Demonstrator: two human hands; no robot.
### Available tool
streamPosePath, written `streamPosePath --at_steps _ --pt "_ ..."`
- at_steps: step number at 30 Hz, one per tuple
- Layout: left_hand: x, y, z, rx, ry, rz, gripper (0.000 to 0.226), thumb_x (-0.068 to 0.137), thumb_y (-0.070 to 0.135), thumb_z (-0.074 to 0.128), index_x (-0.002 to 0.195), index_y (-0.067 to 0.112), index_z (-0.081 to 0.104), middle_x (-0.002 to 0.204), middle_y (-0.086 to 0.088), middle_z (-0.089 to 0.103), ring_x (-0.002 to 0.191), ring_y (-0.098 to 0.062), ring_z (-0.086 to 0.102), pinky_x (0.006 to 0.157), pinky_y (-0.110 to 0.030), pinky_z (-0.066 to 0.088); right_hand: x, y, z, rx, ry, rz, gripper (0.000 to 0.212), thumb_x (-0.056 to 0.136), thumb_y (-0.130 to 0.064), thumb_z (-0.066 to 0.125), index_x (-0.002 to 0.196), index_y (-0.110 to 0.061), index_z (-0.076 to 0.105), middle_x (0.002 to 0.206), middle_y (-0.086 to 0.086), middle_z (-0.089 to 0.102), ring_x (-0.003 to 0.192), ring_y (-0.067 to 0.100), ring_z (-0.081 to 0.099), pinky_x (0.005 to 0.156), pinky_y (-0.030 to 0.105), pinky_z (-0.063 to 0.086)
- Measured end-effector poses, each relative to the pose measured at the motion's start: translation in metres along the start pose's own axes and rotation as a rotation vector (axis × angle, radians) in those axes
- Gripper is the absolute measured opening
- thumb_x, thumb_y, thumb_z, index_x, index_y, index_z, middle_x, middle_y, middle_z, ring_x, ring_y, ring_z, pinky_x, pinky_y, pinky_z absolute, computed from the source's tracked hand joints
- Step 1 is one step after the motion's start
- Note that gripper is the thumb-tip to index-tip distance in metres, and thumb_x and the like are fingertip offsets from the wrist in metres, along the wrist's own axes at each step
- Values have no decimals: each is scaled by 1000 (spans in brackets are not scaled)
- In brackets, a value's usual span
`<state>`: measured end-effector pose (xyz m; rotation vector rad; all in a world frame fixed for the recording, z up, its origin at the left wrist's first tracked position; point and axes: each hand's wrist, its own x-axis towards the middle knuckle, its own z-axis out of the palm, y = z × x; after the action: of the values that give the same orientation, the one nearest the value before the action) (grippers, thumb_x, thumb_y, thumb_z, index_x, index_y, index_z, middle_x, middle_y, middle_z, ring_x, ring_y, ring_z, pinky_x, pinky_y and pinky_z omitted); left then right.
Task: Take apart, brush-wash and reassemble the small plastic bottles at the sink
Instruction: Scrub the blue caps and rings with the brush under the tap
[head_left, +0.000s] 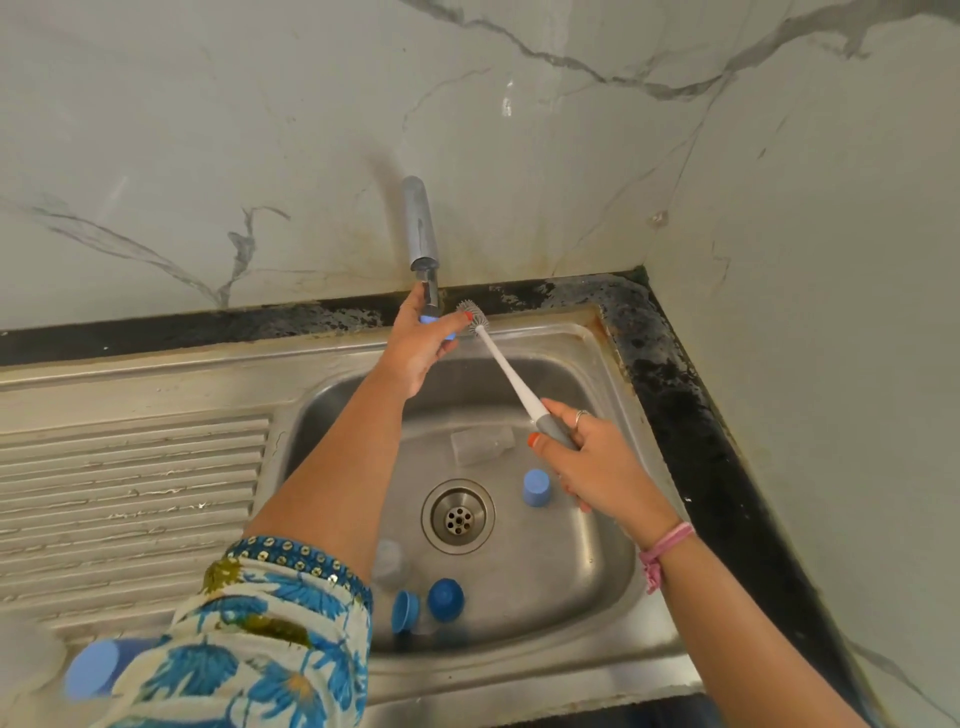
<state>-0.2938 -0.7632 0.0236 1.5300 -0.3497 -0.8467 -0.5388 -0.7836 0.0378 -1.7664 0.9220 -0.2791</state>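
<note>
The left hand (415, 343) reaches up under the tap (422, 234), fingers wrapped around a small blue bottle part (430, 318). The right hand (597, 462) grips the grey handle of a white bottle brush (506, 371), its bristled head just beside the left fingertips. Below, in the steel sink (613, 571), lie a clear bottle (480, 444), a light blue cap (536, 487) and two darker blue caps (445, 598).

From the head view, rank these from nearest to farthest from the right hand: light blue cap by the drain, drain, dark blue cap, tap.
Right hand:
1. Light blue cap, just left of the hand.
2. Drain, basin centre.
3. Dark blue cap, near edge of the basin.
4. Tap, on the back wall.
</note>
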Motion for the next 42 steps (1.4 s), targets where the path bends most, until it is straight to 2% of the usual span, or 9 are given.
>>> streamPosePath --at_steps 4,6,9,13,18,26,30,38,42 --pt "-26 5 -2 275 230 167 73 75 30 83 134 12 45 118 -3 52 98 -14 55 81 -20 51 -6 -4 2 -75 25 -61 42 93 -29 59 135 -30 52 74 -8 53 57 6 51 61 33 51" --pt "-44 2 -3 276 328 208 67 73 34 84 126 14 47 110 -1 52 88 -9 54 63 -11 46 -15 -4 6 -70 67 -113 44 93 -30 60 136 -36 49 78 -11 54 56 3 53 58 24 50" --pt "-67 -20 -11 268 411 83 65 72 33 84 122 12 48 113 -1 51 94 -10 55 69 -11 42 -29 4 14 -144 81 -219 47 93 -28 60 137 -42 47 82 -8 60 64 5 57 56 11 43" --pt "-90 -52 -25 397 424 -109 65 68 29 87 118 8 51 119 -8 52 99 -20 55 76 -26 44 -36 12 24 -286 -58 -138 41 93 -26 59 133 -33 55 80 -7 62 67 6 57 55 8 43" --pt "-113 -58 -44 435 368 38 42 70 29 86 103 13 66 101 2 60 89 -12 57 69 -15 42 -42 9 45 -208 -55 -190 35 93 -26 60 126 -37 59 81 -8 64 66 9 57 63 23 48" --pt "-136 -45 -105 707 342 158 54 64 24 90 108 2 69 101 -9 66 90 -20 60 79 -26 45 -38 -7 93 -207 -43 -199 31 93 -28 60 124 -29 58 73 -11 59 52 -1 53 49 10 36" --pt "-152 -26 -134 811 256 225 39 63 24 90 81 -4 69 73 -13 57 71 -22 44 63 -26 31 -42 -19 124 -182 -20 -191 34 94 -30 57 128 -31 53 76 -6 60 65 15 60 64 34 52" --pt "-180 28 -221 895 284 288 40 64 21 89 93 -1 72 84 -11 59 80 -19 50 78 -37 43 -48 -68 217 -27 -28 -151 27 96 -31 52 123 -29 48 76 -4 56 61 17 52 63 40 48" --pt "-185 50 -295 980 300 295 45 68 17 87 105 0 69 94 -7 56 89 -19 50 82 -33 40 -55 -103 263 102 -102 -144 23 97 -27 53 120 -29 50 74 -2 54 55 12 47 49 25 38"
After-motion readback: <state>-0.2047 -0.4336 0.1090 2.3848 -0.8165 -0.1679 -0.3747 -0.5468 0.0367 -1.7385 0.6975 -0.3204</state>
